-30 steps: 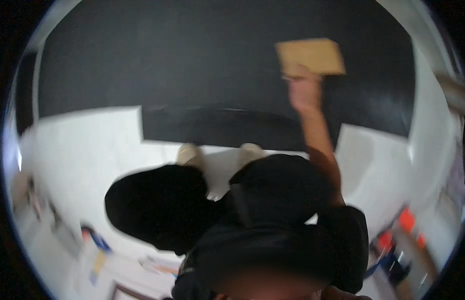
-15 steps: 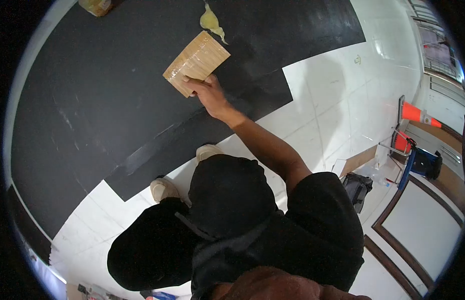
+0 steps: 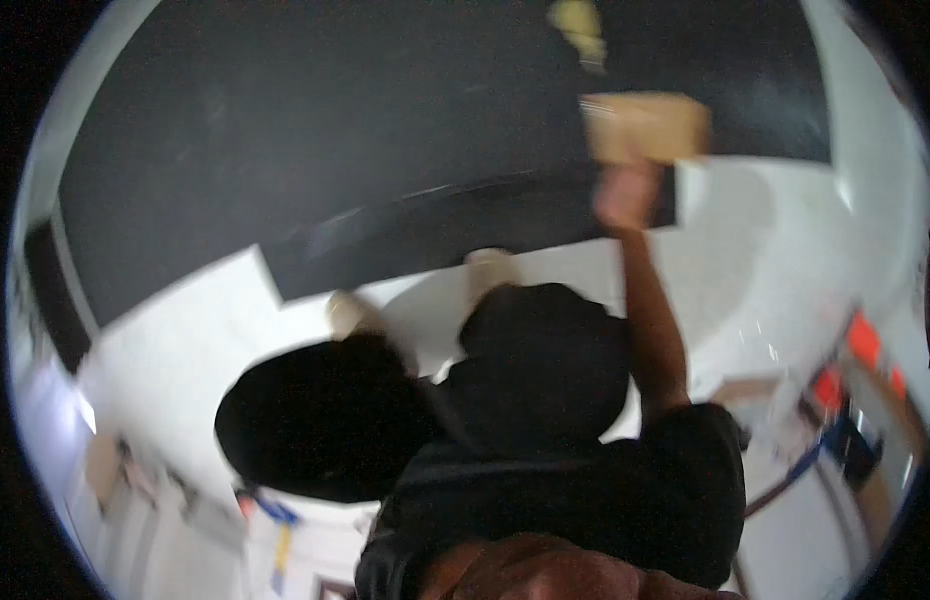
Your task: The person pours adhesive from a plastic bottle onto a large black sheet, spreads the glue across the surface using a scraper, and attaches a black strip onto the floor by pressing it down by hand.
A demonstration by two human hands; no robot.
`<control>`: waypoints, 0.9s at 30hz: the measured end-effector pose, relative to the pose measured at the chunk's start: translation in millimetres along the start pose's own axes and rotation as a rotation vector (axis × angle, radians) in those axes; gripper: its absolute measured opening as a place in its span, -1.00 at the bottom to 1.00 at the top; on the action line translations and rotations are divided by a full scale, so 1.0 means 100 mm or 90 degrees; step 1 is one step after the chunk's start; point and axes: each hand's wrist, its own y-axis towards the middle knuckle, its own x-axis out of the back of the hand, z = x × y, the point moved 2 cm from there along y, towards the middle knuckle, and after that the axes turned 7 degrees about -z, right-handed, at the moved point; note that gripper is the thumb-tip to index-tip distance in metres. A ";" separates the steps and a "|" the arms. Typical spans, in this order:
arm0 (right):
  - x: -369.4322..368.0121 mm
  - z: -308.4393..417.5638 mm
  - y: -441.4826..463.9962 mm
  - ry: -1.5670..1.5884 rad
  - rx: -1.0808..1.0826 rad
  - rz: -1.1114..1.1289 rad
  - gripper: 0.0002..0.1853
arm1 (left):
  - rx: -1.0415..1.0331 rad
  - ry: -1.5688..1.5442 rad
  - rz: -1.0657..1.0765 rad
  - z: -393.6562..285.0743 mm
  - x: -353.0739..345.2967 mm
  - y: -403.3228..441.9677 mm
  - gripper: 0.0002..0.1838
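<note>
head view, blurred, right hand (image 3: 628, 194) with fingers grasping a tan slab (image 3: 647, 128) by its near side, slab over the black surface (image 3: 335, 110) toward its near right corner, yellow patch (image 3: 581, 32) farther out

Right hand (image 3: 628, 195): one shows. Tan block (image 3: 647, 127): one. Yellowish patch (image 3: 582, 32): one. Black floor area (image 3: 335, 110): one. Bare forearm (image 3: 652, 315): one. Pale shoes (image 3: 490, 268): two. Black trouser legs (image 3: 325, 420): two. Orange pieces (image 3: 863, 340): three visible — blurred; how many objects they form cannot be told.
</note>
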 end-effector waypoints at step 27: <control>0.33 -0.33 0.33 0.482 -0.366 -0.166 -0.52 | -1.057 0.600 -0.039 -7.05 -2.11 0.42 0.35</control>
